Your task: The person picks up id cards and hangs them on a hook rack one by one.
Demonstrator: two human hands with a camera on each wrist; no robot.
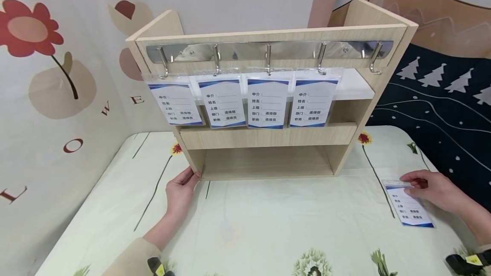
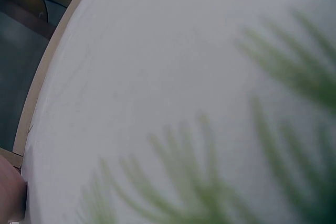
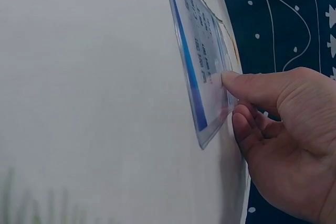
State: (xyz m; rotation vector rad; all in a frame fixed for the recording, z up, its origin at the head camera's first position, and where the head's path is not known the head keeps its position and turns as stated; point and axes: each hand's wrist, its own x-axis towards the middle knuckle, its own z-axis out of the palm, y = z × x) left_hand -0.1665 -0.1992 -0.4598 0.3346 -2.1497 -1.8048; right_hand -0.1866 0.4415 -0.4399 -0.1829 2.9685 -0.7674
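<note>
In the head view my right hand [image 1: 439, 190] pinches a clear-sleeved ID badge [image 1: 410, 208] by its edge, low over the table at the right. The right wrist view shows the thumb on the face of that badge [image 3: 197, 51] and curled fingers behind it. My left hand [image 1: 181, 191] holds the lower left corner of a light wooden shelf [image 1: 268, 135]. Only a bit of the left hand [image 2: 10, 192] shows in the left wrist view. Several matching badges [image 1: 267, 101] hang from metal hooks [image 1: 268, 58] along the shelf's front; the rightmost hook [image 1: 375, 58] holds none.
The shelf stands at the back of a table covered with a pale flowered cloth [image 1: 261, 216]. A patterned curtain [image 1: 84, 76] is at the left and behind. Dark fabric with white trees [image 1: 433, 110] borders the right side.
</note>
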